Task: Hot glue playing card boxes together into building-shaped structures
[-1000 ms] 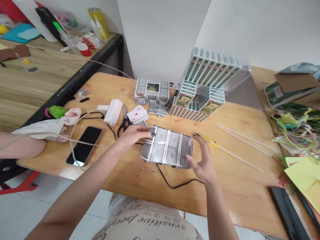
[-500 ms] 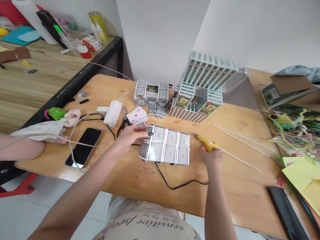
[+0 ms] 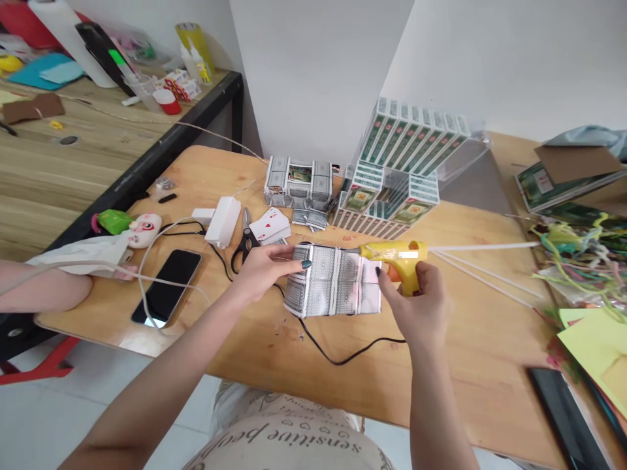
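Head view: left hand [image 3: 259, 273] pinches the card panel [image 3: 321, 290] at left; right hand [image 3: 425, 310] grips the glue gun [image 3: 392, 250]; best keep both steady, fingers off the hot nozzle [image 3: 351, 250].

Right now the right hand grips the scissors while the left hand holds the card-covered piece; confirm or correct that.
Not the scissors: the head view shows the right hand gripping a yellow glue gun. The left hand does hold the card-covered piece.
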The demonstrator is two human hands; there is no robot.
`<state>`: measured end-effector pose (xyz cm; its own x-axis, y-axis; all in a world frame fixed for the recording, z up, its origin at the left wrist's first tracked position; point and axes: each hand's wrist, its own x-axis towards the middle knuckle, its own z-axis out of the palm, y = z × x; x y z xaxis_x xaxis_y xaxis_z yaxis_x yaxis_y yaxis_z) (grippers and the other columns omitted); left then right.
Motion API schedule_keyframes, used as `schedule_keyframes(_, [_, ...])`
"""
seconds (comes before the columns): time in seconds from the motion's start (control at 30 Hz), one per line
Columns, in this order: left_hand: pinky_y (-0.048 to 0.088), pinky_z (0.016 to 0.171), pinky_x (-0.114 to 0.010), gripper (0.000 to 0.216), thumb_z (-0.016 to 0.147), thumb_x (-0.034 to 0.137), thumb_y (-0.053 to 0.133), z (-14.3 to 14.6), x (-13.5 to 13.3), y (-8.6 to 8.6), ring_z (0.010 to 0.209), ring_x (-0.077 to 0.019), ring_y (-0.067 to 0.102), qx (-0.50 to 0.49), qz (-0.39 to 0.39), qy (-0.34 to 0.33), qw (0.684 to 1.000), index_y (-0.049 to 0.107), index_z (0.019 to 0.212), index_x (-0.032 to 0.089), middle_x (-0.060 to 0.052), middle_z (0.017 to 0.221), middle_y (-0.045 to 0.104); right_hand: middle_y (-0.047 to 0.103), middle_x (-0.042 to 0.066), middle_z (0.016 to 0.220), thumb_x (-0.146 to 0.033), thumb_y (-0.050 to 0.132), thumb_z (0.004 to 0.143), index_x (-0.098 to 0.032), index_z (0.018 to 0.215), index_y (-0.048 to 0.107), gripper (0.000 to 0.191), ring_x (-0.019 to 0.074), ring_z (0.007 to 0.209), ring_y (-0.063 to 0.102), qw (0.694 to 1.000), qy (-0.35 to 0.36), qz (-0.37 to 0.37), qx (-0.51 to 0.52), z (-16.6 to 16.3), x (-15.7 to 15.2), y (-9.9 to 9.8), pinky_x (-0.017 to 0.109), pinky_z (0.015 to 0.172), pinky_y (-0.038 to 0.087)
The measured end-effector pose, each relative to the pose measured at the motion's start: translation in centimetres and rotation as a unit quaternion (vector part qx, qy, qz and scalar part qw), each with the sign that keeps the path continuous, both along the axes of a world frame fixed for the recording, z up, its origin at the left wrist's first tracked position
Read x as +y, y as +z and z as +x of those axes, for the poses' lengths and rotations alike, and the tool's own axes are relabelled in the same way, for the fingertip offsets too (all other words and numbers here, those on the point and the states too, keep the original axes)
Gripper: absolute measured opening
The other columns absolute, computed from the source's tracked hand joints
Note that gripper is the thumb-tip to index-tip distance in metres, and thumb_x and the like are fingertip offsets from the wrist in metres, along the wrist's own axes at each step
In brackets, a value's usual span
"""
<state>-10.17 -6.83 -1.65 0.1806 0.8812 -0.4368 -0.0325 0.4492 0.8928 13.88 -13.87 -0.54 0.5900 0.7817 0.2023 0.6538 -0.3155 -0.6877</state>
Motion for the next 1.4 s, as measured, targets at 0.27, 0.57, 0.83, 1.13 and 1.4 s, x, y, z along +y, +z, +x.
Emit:
schedule_keyframes(0.27, [0.054,0.083,-0.034,0.044,0.054,0.029,0.083,0.3,-0.3,-0.3,0.093,-0.0235,0.067,0.008,0.002,-0.017,1.000,0.071,0.094,0.014,-0.007,0.100,0.073,0.063,0.001,0.075,-0.045,0.062,0.072,-0.022,0.097,0.051,0.036,0.0142,0.052,0.056,0.973,0.116,0.063,-0.189,-2.0,0.8,1.4,0.025,0.049,0.042])
schedule_keyframes(0.57, [0.052,0.088,-0.034,0.044,0.055,0.029,0.083,0.5,-0.3,-0.4,0.094,-0.0226,0.067,0.003,0.011,-0.029,1.000,0.072,0.095,0.016,-0.006,0.100,0.073,0.064,0.000,0.074,-0.034,0.058,0.078,-0.020,0.093,0.050,0.022,0.0105,0.051,0.053,0.931,0.176,0.104,-0.304,-2.4,1.7,2.6,0.021,0.042,0.030])
schedule_keyframes(0.83, [0.051,0.087,-0.033,0.044,0.054,0.030,0.083,0.6,-0.3,-0.2,0.094,-0.0228,0.066,0.012,0.014,-0.040,0.999,0.073,0.094,0.016,-0.005,0.100,0.073,0.068,0.003,0.085,-0.020,0.055,0.079,-0.021,0.090,0.048,0.012,0.0132,0.066,0.062,0.899,0.202,0.154,-0.357,-2.2,1.5,3.0,0.021,0.046,0.036])
schedule_keyframes(1.13, [0.053,0.083,-0.033,0.047,0.053,0.031,0.084,0.6,-0.4,-0.1,0.091,-0.0232,0.067,0.022,0.017,-0.036,0.999,0.072,0.096,0.016,-0.006,0.097,0.073,0.068,0.002,0.086,-0.016,0.051,0.080,-0.021,0.093,0.050,0.014,0.0122,0.067,0.062,0.892,0.214,0.162,-0.364,-2.2,1.8,3.5,0.021,0.046,0.036])
schedule_keyframes(1.4, [0.053,0.079,-0.031,0.047,0.051,0.030,0.085,0.7,-0.4,0.1,0.083,-0.0205,0.067,0.027,0.007,-0.028,0.999,0.072,0.093,0.015,-0.005,0.087,0.074,0.068,0.002,0.084,-0.014,0.049,0.078,-0.020,0.092,0.051,0.015,0.0114,0.064,0.061,0.886,0.211,0.165,-0.377,-2.1,1.8,3.7,0.021,0.046,0.036])
